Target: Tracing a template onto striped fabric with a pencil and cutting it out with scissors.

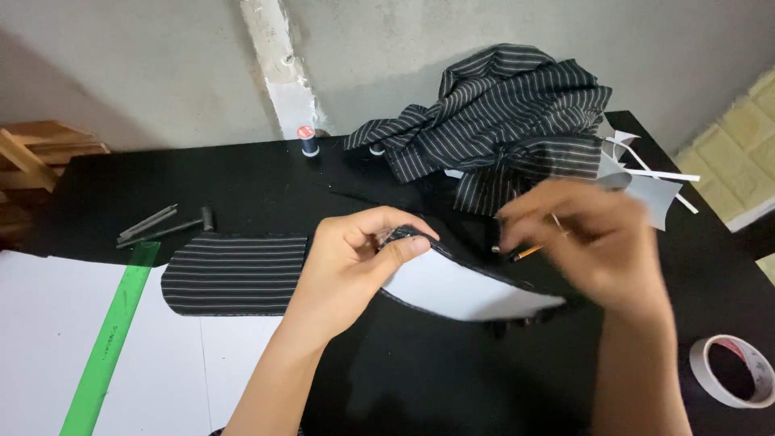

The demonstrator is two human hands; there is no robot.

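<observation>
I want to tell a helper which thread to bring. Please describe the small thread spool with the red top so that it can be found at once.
Start at the black table and look to its far edge by the grey wall. Left of the heap of striped fabric stands the thread spool, upright. Its red top sets it apart from the second spool, half hidden under the fabric.

Bare forearms, seemingly no sleeves.

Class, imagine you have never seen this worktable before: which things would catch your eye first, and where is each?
At centre, the left hand pinches the edge of a curved piece of striped fabric with a white lining, while the blurred right hand holds a thin pencil-like tool over it. Behind them a heap of striped cloth lies at the table's far edge. A bright green ruler lies at lower left.
</observation>
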